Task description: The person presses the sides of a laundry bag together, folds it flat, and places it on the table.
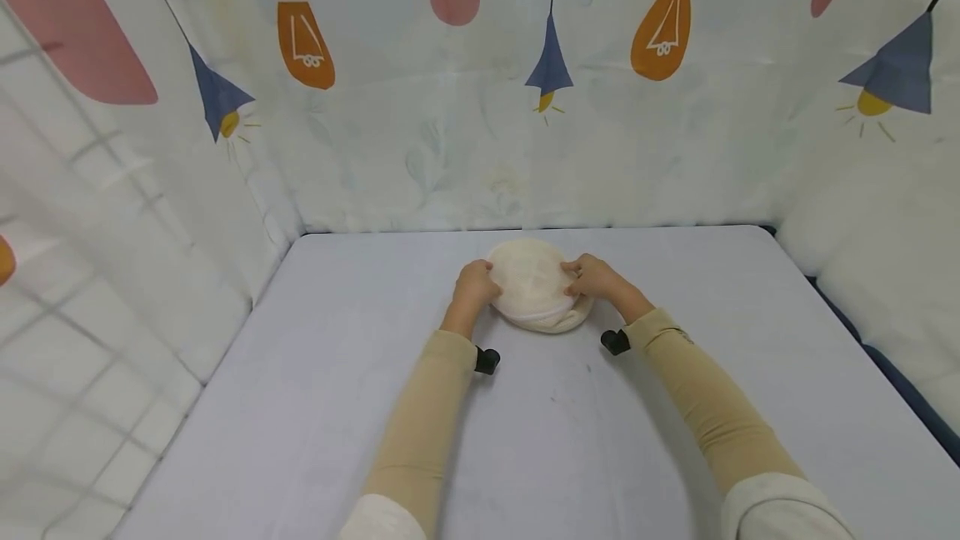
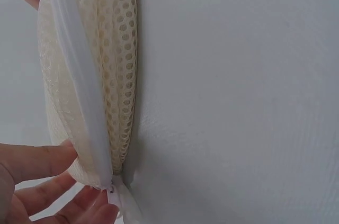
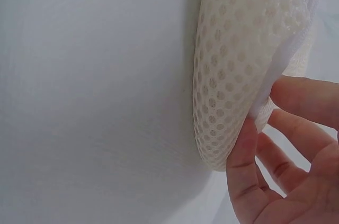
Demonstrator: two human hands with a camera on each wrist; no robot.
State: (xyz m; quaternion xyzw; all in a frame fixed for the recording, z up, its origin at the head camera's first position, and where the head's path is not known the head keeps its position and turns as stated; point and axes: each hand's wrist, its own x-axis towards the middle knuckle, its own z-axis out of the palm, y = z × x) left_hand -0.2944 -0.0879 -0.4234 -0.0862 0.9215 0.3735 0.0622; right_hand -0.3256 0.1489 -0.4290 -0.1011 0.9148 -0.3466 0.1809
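We see both hands grasping the bag from opposite sides. The left hand (image 1: pixel 474 290) has the bag's left edge pinched, one digit on its face and others curled below, close to a small white tab (image 2: pixel 113 196) at the end of the zip (image 2: pixel 85 86). The right hand (image 1: pixel 598 280) grips the right edge between thumb and fingers, right by the zip band. Our first worry is here: if the hands pull unevenly, the soft rim could slip from one pinch, since only fingertips hold it. Fingers so near the tab might also snag it or drag the zip askew.

The bag (image 1: pixel 527 273) itself lies near the far edge of the desk (image 1: pixel 360 407), about midway across. Its cream mesh (image 2: pixel 125 44) bulges below the zip, and on the near right we see a fold lapping out from under the round top. If that fold gets caught in the zip or pressed flat off-centre, we think the bag would sit crooked; loose mesh would be the cause. We cannot tell whether anything is inside.

Farther out, the wrist cameras (image 1: pixel 487 360) sit low by the sleeves (image 1: pixel 420 407) and could brush the desk if the wrists drop. Beyond stands the printed curtain (image 1: pixel 450 148); a forward shove could push the bag against it.
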